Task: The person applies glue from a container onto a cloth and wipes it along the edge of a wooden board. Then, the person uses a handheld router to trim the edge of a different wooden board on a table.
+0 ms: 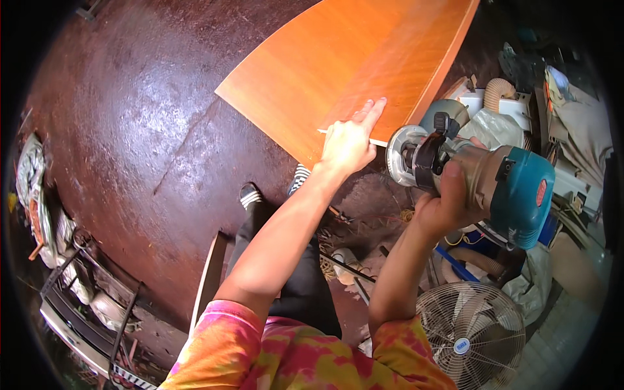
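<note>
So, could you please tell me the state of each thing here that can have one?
Left hand: flat on the orange board, fingers stretched out.
Right hand: gripping the trim router.
Trim router: lifted, lying sideways, base at the board's edge.
Orange board: flat, one corner under the left hand.
Fan: on the floor; spinning or not, unclear.

Orange board and teal trim router

The glossy orange board (364, 58) lies flat, far centre; the teal-and-tan router (478, 179) lies sideways at its near right edge, base toward it.
</note>
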A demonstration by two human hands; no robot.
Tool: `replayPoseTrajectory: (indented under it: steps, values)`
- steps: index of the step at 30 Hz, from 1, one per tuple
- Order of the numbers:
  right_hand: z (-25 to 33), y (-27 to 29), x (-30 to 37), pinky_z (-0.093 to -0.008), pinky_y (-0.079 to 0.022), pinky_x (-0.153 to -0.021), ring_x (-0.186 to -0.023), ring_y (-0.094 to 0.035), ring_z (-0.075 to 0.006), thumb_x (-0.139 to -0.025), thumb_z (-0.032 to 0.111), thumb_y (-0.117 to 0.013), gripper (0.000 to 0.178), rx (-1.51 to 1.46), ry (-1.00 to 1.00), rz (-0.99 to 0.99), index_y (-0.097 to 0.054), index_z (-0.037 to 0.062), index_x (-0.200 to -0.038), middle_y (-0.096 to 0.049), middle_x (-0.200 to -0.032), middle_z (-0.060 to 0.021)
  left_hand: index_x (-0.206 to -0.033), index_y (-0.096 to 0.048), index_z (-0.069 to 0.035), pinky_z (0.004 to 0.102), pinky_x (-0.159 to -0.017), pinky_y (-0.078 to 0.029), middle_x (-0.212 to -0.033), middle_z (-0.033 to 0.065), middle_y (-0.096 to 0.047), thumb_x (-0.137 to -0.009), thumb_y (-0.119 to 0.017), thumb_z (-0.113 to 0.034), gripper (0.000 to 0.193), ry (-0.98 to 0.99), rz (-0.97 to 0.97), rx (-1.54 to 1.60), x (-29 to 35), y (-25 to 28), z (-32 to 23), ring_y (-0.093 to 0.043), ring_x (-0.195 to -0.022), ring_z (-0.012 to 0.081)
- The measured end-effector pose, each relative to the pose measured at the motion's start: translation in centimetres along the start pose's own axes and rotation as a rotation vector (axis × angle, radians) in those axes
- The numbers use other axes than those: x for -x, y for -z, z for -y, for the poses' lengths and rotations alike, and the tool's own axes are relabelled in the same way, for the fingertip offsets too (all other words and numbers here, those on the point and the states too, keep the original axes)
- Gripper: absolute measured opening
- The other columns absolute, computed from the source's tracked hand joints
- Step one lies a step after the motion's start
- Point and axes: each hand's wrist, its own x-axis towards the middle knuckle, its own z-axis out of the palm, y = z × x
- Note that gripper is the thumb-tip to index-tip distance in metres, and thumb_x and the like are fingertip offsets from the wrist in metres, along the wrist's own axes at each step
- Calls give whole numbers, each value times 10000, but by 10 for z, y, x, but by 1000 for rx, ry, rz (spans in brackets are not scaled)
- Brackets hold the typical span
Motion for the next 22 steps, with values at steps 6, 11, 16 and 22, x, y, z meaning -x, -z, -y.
replayPoseTrajectory:
  steps: [6,11,16,22]
  values:
    - [-7,5,9,-436,-551,-956,-1050,-641,-275,-777,65,-801,600,12,-23,-45,-542,-137,-1279,-620,-1221,-199,-1608,-402,-198,521,-947,-601,-1542,170,-551,-757,-671,-31,908,21,-3,-16,4,6,-7,-721,-1102,413]
    - [3,-6,15,-461,-583,-964,-1118,-646,-308,-774,74,-804,659,-52,-135,-106,-511,-143,-1323,-613,-1242,-229,-1599,-412,-193,542,-891,-611,-1519,213,-564,-729,-672,-15,925,-7,-57,1,5,3,0,-737,-1022,435]
    - [-15,16,17,-463,-574,-976,-1120,-644,-312,-773,70,-800,694,-87,-188,-99,-487,-131,-1359,-613,-1244,-230,-1593,-417,-179,536,-873,-611,-1507,237,-567,-727,-681,-18,919,-15,-54,3,5,1,-1,-738,-1016,435]
    - [-2,2,16,-467,-568,-985,-1158,-625,-319,-803,88,-769,699,-23,-100,-61,-463,-121,-1396,-593,-1290,-241,-1601,-404,-169,529,-885,-611,-1504,240,-569,-726,-692,-26,932,-10,-39,14,5,1,-1,-736,-1014,443]
